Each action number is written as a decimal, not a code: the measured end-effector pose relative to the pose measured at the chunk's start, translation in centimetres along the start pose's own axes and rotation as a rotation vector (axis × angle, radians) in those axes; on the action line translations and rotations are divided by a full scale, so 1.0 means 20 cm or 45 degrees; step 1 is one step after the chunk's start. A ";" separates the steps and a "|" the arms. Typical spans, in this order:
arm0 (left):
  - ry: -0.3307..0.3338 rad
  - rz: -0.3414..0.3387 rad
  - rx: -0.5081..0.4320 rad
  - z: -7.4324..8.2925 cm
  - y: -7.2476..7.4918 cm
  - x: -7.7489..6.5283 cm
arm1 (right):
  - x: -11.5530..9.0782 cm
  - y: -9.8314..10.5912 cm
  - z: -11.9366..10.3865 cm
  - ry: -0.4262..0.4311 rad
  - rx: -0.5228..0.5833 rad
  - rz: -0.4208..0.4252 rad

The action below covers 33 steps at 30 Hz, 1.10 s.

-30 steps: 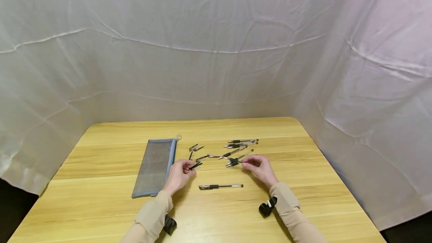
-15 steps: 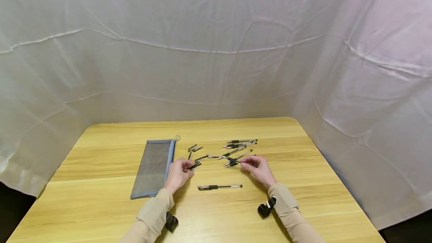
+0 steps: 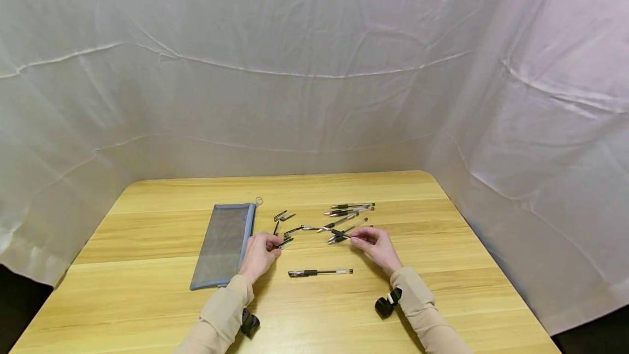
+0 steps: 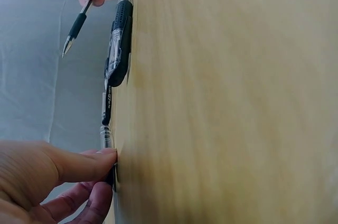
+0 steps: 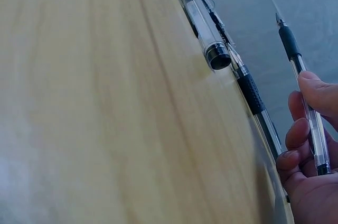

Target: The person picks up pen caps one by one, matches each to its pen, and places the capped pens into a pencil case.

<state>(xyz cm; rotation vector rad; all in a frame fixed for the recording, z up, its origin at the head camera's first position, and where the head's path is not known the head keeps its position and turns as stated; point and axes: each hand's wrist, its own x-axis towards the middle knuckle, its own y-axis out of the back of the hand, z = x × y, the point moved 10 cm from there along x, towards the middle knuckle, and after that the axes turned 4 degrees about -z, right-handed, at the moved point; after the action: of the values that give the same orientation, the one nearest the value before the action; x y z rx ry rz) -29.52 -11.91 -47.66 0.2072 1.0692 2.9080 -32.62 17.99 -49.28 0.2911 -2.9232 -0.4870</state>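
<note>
Little has moved since 0.5 s ago: the left hand [image 3: 260, 255] has shifted its fingers slightly to the near side; the right hand [image 3: 378, 247] holds position. Right grip: thumb and fingers pinch an uncapped gel pen [image 5: 316, 126] by its clear barrel, raised above the table [image 3: 304, 316], tip to the left. Left grip: thumb and fingers pinch a dark pen cap [image 3: 286, 242] at the table surface, right of the mesh zipper pouch [image 3: 222, 245]. 1 capped pen [image 3: 320, 272] lies on the near side.

Handling: the gel pen should be light and stiff, its barrel smooth and prone to rolling; take hold at the barrel or ribbed sleeve and keep clear of the point, likely its most delicate part. The cap is probably light and slippery; hold it by the sides.

Visibility: fingers conceal much of the cap and its mouth. Overlap prevents a sure count of the loose pens [image 3: 352, 205].
</note>
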 end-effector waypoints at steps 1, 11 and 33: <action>0.000 0.000 0.005 0.00 0.00 0.00 | 0.00 0.00 0.00 -0.007 0.006 0.000; -0.032 0.045 0.023 0.01 0.01 0.00 | 0.00 -0.02 0.01 -0.002 0.030 -0.038; 0.016 0.050 -0.187 -0.02 0.00 -0.01 | 0.00 -0.04 0.01 -0.003 0.071 -0.063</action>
<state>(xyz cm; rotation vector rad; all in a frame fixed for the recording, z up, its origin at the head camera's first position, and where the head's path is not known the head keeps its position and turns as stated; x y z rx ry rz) -29.30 -12.19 -48.06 0.2069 0.8574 3.0099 -32.51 17.22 -49.70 0.3711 -2.9418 -0.4139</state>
